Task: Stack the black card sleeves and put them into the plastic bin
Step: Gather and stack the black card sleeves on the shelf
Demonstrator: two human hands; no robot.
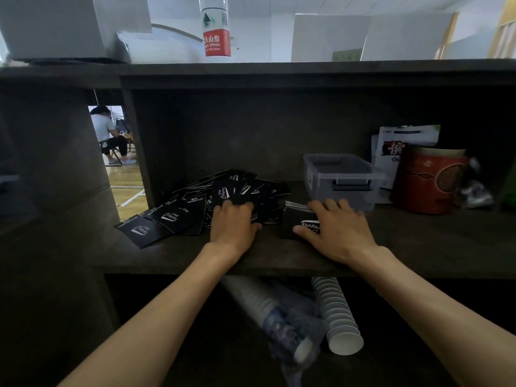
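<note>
- While the loose black card sleeves (195, 210) lay fanned across the shelf (279, 261) left of centre, the left hand (233, 224) rested on their right edge, fingers curled down onto them; whether it had actually pinched one, I could not tell.
- Right of it, the right hand (339, 233) held the squared stack of sleeves (293, 222), thumb on the near edge and fingers over the far side.
- Just behind that stack, right of centre, stood the clear plastic bin (339, 174), seemingly empty.
- To do this step well, I judged the left hand should slide a few sleeves at a time toward the stack while the right kept its edges aligned.
- Sleeve printing read roughly "Camping Club" in white.
- At top centre, the water bottle (215, 26) showed a red label with "SPRING" and Chinese characters.
</note>
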